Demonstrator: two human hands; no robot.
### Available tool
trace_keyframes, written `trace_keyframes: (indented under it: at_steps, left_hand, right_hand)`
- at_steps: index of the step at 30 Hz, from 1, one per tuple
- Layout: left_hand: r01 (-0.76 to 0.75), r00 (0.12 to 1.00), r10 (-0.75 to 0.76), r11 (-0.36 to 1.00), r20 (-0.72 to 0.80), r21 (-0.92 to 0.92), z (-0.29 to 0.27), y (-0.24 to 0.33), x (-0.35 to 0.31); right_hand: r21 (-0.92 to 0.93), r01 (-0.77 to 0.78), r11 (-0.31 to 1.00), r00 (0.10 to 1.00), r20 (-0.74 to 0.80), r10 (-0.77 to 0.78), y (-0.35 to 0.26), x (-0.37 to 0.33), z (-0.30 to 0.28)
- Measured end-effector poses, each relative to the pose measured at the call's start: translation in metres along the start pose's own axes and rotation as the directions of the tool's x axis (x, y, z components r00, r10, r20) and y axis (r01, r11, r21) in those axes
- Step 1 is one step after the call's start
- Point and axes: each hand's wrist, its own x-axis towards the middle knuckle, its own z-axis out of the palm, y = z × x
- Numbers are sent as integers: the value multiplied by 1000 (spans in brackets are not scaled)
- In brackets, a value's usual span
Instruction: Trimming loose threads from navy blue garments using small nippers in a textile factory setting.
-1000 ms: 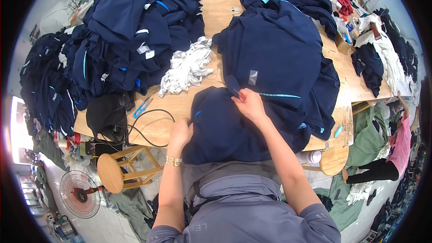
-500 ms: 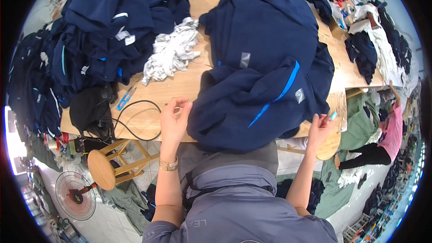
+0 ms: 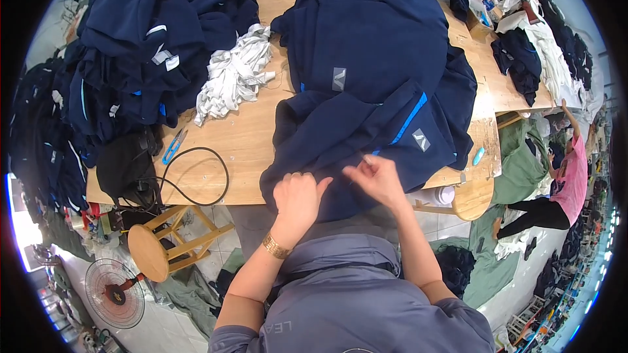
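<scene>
Navy garment: the front one (image 3: 327,117) is bunched at the near side of the wooden table (image 3: 252,134), lapping onto the bigger navy pile (image 3: 366,39). Blue stripe (image 3: 410,117) and silver patch (image 3: 420,139) face up on its right.
Left hand (image 3: 297,199): fingers balled up over the cloth, thumb poking right — can't tell if any fabric is pinched in there.
Right hand (image 3: 379,180): fingers bent, thumb towards the left one. The two hands are apart, and whether this one has cloth, no idea.
Handling the folds: dark on dark hides edges, so I'd find one layer by feel, then draw it out evenly with both hands — otherwise the stripe probably twists.
Table edge: cloth comes over it near the lap, so I'd support that bit or its weight may drag the rest.
Blue snips (image 3: 173,147): off left beside the cable (image 3: 227,173), so I'd keep loose folds clear of them.
</scene>
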Motion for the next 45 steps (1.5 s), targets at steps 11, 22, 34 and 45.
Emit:
trace_keyframes:
  at_steps: [11, 22, 34, 45]
  left_hand:
    - [271, 956, -166, 814, 242, -513, 0, -12, 15]
    - [-373, 924, 348, 912, -161, -170, 8, 12, 1]
    - [-509, 848, 522, 757, -89, -410, 16, -8, 34]
    - [-465, 870, 486, 747, -85, -475, 15, -8, 31]
  right_hand:
    - [597, -29, 802, 941, -254, 223, 41, -8, -15]
    - [557, -193, 808, 967, -31, 253, 24, -23, -6]
    - [86, -119, 989, 992, -36, 123, 24, -31, -16]
    - [-429, 90, 899, 983, 184, -11, 10, -34, -17]
